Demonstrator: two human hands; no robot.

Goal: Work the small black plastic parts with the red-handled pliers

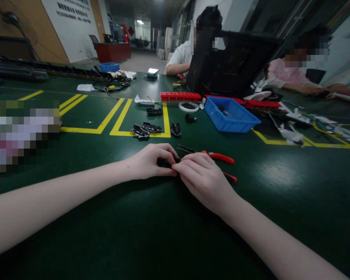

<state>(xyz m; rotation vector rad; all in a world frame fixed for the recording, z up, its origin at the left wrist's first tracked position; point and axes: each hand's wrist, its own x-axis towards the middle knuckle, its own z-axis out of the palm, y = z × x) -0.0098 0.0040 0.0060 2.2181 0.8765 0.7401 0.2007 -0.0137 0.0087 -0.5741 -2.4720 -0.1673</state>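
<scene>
Both hands meet over the green tabletop around a small black part (165,162), most of which my fingers hide. My left hand (153,161) is closed on its left side, thumb and fingers pinching it. From the right, my right hand (205,177) closes on the same part with its fingertips. Red-handled pliers (221,156) lie partly under and behind my right hand, jaws pointing left. Beyond my hands lie several similar black plastic parts (140,131), one single black part (175,130) to their right and another black part (154,111) farther back.
A blue bin (231,114) stands at the back right, beside a roll of white tape (188,106) and a black cylindrical piece (190,118). Red strips (181,96) line the back. Papers and wires (323,126) clutter the right. Two people sit across, near a large black box (233,62).
</scene>
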